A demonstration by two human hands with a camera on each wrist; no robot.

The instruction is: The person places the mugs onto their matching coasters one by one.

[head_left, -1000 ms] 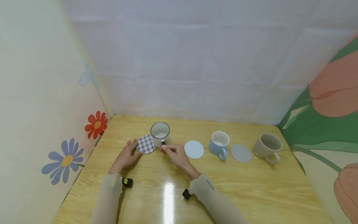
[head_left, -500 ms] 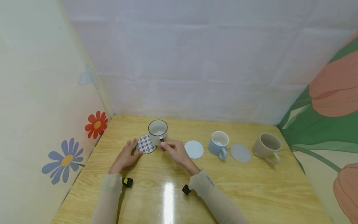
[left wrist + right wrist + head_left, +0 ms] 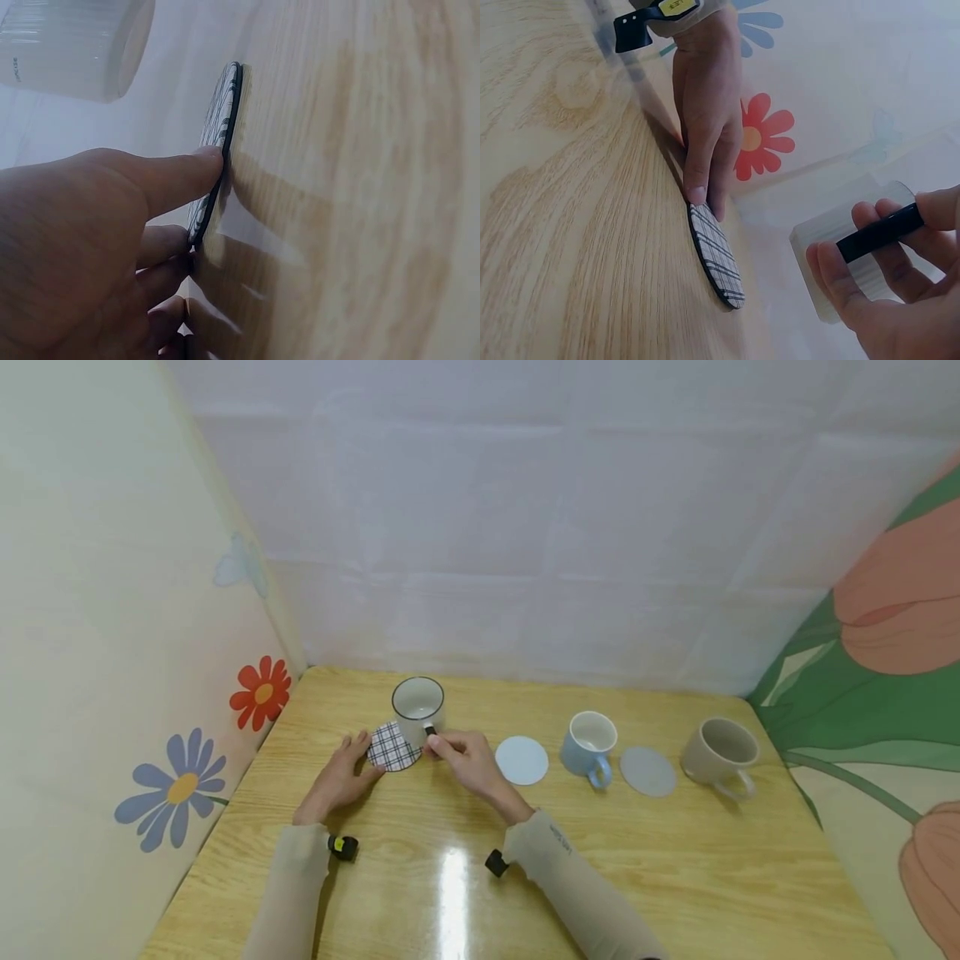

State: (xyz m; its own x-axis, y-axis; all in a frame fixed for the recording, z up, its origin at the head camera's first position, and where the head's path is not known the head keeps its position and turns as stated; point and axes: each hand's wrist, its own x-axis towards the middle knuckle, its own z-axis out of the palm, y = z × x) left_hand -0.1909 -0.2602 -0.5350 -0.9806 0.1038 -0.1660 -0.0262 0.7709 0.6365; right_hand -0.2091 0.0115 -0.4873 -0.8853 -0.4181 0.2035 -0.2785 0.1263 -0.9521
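My right hand (image 3: 474,767) holds a white mug (image 3: 417,706) with a dark rim by its black handle (image 3: 881,231); thumb and fingers pinch the handle. The mug hangs above the table, over the back right part of a round checked coaster (image 3: 393,748). My left hand (image 3: 341,779) holds that coaster at its left and near edge, thumb (image 3: 187,178) on one side and forefinger on another. The left wrist view shows the mug's ribbed wall and base apart from the coaster. The mug hides part of the coaster in the head view.
Rightward on the wooden table (image 3: 420,877) lie a pale blue coaster (image 3: 522,761), a blue mug (image 3: 588,746), a grey coaster (image 3: 648,771) and a beige mug (image 3: 716,754). A white cloth wall (image 3: 525,568) stands behind, and flowered walls flank both sides.
My right hand has carried the white mug a little left and up, toward the checked coaster. My left hand and the coaster have stayed in place.
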